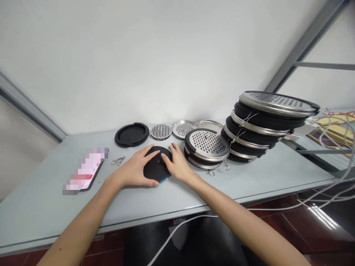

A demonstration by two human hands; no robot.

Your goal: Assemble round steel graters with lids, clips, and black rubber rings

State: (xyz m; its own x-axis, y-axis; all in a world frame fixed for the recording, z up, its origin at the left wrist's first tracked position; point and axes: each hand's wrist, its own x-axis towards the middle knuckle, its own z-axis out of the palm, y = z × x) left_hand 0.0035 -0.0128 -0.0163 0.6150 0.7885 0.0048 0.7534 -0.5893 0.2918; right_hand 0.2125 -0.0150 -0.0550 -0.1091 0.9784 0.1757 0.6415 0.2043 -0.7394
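A black round disc (154, 169) lies on the grey table in front of me, with a small tab on top and a thin blue rim at its near right edge. My left hand (136, 164) grips it from the left, thumb at the near edge and fingers spread toward the far edge. From the right, my right hand (179, 162) holds the same disc, its thumb on top and fingertips at the far side. Just right of my right hand sits a short stack of round graters (207, 145) with black rims. Behind the disc rest a black ring-shaped tray (132, 134) and a loose grater plate (161, 132).
A tall leaning stack of graters (263, 125) stands at the right. Another grater plate (185, 129) and a silver ring (210, 124) lie near the wall. At left are a phone (88, 170) and small metal clips (118, 160). White cables (277, 209) cross the table's front edge.
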